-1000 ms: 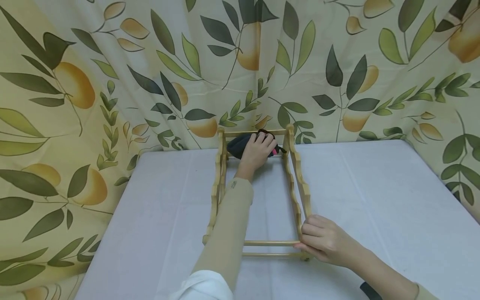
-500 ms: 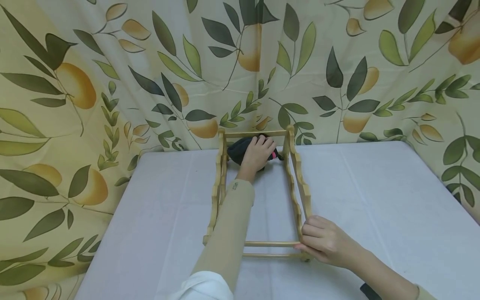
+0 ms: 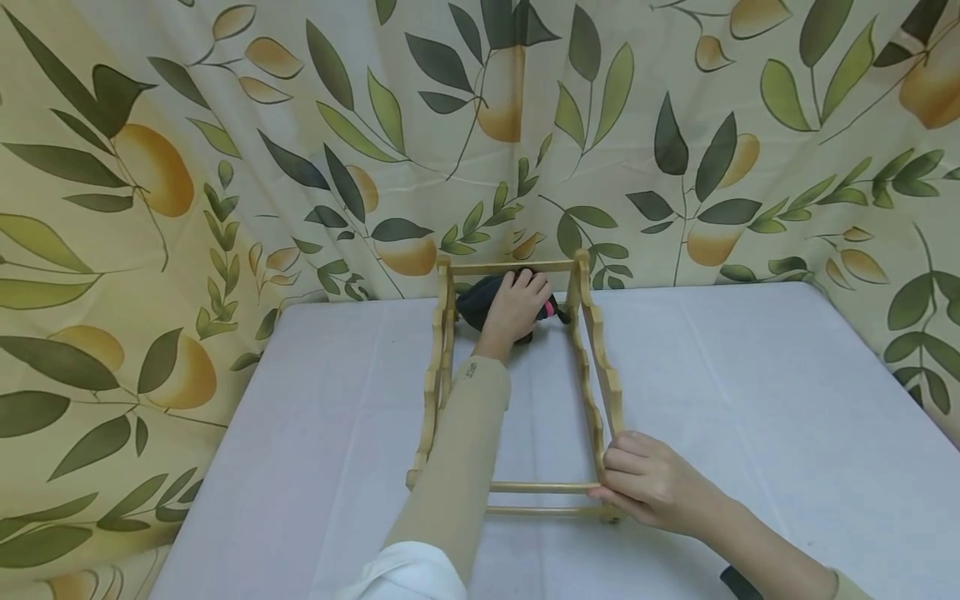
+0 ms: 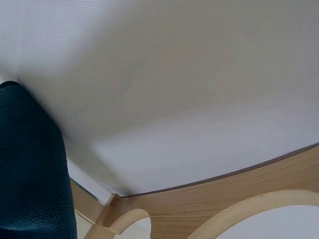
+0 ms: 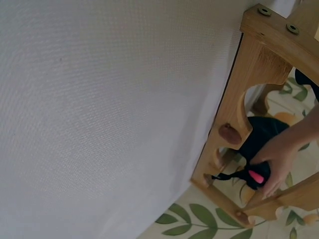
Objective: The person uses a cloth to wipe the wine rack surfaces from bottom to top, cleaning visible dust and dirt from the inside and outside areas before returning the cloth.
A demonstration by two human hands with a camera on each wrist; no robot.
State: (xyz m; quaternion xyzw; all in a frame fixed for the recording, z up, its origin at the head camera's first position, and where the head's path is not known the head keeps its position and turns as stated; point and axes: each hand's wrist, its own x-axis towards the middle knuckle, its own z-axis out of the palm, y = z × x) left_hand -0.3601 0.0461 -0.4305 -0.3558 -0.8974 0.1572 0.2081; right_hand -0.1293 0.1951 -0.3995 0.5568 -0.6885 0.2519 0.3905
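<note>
A light wooden rack with scalloped sides [image 3: 612, 392] stands on the white-covered table. At its far end my left hand [image 3: 516, 307] holds a dark fabric bag [image 3: 477, 302], between the two side panels. A pink patch and a dark cord end show at the bag's right end in the right wrist view, beside the left hand [image 5: 279, 157]. Fuzzy dark teal cloth of the bag [image 4: 30, 164] fills the left edge of the left wrist view. My right hand [image 3: 660, 483] grips the rack's near right corner, its fingers curled round the wood. What the bag contains is hidden.
Wooden crossbars [image 3: 543, 487] join the rack's sides at the near end. A leaf-and-fruit patterned curtain [image 3: 660, 167] hangs behind the white tablecloth [image 3: 750, 392]. A small dark object [image 3: 738, 583] lies at the bottom edge, partly behind the right forearm.
The left hand has lowered the dark bag slightly inside the far end of the rack. The right hand and the rack have stayed in place.
</note>
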